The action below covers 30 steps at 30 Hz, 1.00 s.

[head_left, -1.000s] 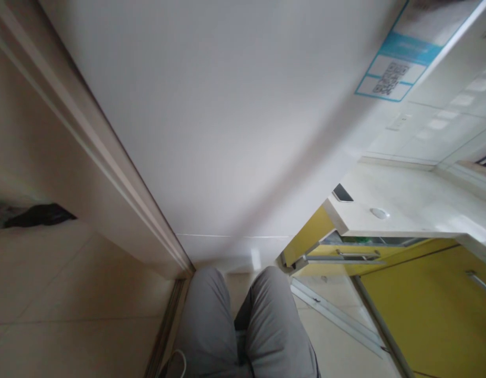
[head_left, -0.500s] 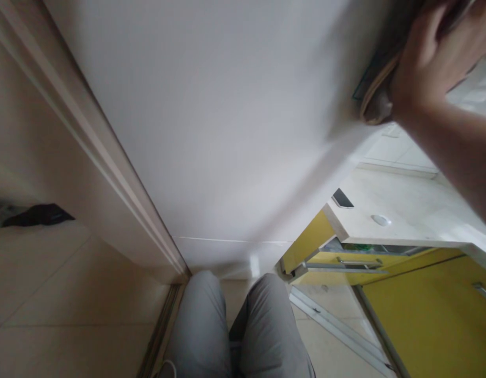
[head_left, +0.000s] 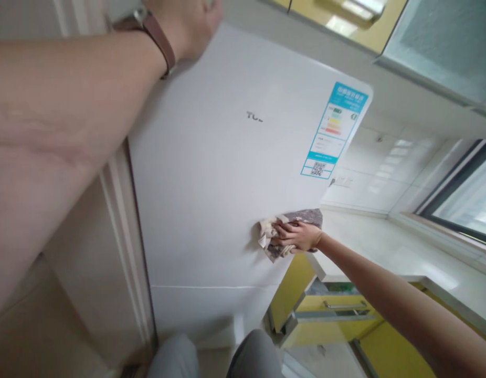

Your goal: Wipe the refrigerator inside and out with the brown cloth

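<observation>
A white refrigerator point(head_left: 211, 173) with a TCL logo fills the middle of the view. My right hand point(head_left: 300, 235) presses a crumpled brown and beige cloth point(head_left: 272, 239) against the lower right part of its door, fingers bent over the fabric. Above the cloth is a blue-edged energy label point(head_left: 335, 131). My left hand point(head_left: 193, 26), with a brown-strapped watch point(head_left: 158, 39) at the wrist, is at the refrigerator's upper left edge. Its fingers are blurred and partly cut off by the frame, so their grip is unclear.
Yellow cabinets with an open drawer point(head_left: 345, 304) stand at the lower right under a pale countertop point(head_left: 357, 236). Yellow wall cabinets point(head_left: 345, 21) hang above, and a window point(head_left: 463, 199) is at the right. A door frame point(head_left: 120, 226) runs along the left; my knees are below.
The view has tilted up, bringing the logo and label into sight. My left hand has come into view at the top. My right hand, with the cloth, now appears lower on the door.
</observation>
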Motion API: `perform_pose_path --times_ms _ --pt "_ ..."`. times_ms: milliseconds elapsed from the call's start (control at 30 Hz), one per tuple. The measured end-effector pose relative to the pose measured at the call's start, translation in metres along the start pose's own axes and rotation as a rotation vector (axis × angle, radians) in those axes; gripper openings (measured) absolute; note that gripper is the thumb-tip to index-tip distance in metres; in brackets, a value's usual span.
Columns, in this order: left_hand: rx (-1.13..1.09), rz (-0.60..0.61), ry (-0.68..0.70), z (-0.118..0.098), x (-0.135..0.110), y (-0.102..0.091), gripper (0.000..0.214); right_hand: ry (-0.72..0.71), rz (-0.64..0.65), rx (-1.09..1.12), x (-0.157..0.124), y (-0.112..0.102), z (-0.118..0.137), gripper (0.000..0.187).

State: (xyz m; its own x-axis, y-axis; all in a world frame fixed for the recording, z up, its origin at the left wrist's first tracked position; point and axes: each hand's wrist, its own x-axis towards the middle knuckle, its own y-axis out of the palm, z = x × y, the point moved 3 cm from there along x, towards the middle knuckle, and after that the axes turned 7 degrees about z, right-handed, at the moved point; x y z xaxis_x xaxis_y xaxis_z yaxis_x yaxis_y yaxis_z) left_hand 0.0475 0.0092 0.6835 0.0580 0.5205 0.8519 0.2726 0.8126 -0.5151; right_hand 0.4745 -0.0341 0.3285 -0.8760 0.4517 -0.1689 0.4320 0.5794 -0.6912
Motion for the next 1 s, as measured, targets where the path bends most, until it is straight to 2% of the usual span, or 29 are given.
perform_pose_path --times_ms 33,67,133,200,233,300,400,500,633,700,800,1000 --pt "0.010 -0.048 -0.002 -0.005 0.000 -0.009 0.065 -0.018 0.007 0.028 -0.004 -0.011 -0.014 0.052" --pt "0.017 -0.082 -0.002 -0.009 -0.001 -0.015 0.070 0.025 -0.008 0.040 -0.008 -0.024 -0.031 0.052" --pt "0.022 -0.112 0.006 -0.014 -0.003 -0.017 0.072 0.272 -0.098 -0.004 -0.019 -0.051 -0.073 0.056" --pt "0.019 -0.139 0.021 -0.014 -0.005 -0.014 0.070 0.566 -0.254 -0.103 -0.030 -0.082 -0.113 0.064" --pt "0.017 -0.154 0.027 -0.013 -0.005 -0.012 0.069 0.667 -0.335 -0.148 -0.034 -0.097 -0.130 0.067" --pt "0.023 -0.169 0.028 -0.011 -0.003 -0.010 0.067 0.783 -0.465 -0.198 -0.036 -0.126 -0.157 0.070" --pt "0.039 -0.172 0.024 -0.010 -0.001 -0.010 0.066 0.896 -0.586 -0.199 -0.025 -0.170 -0.187 0.068" --pt "0.041 -0.165 0.030 -0.011 -0.001 -0.011 0.066 1.069 -0.678 -0.135 -0.012 -0.212 -0.211 0.062" --pt "0.056 -0.139 0.009 -0.010 -0.001 -0.010 0.067 1.310 -0.638 0.043 -0.003 -0.256 -0.240 0.056" --pt "0.078 -0.120 0.002 -0.009 0.000 -0.010 0.067 1.378 -0.577 0.133 -0.003 -0.270 -0.251 0.059" --pt "0.083 -0.129 0.016 -0.009 0.001 -0.010 0.067 1.433 -0.537 0.185 -0.006 -0.279 -0.258 0.067" --pt "0.095 -0.140 0.020 -0.010 0.006 -0.008 0.063 1.429 -0.652 0.155 -0.004 -0.273 -0.246 0.052"
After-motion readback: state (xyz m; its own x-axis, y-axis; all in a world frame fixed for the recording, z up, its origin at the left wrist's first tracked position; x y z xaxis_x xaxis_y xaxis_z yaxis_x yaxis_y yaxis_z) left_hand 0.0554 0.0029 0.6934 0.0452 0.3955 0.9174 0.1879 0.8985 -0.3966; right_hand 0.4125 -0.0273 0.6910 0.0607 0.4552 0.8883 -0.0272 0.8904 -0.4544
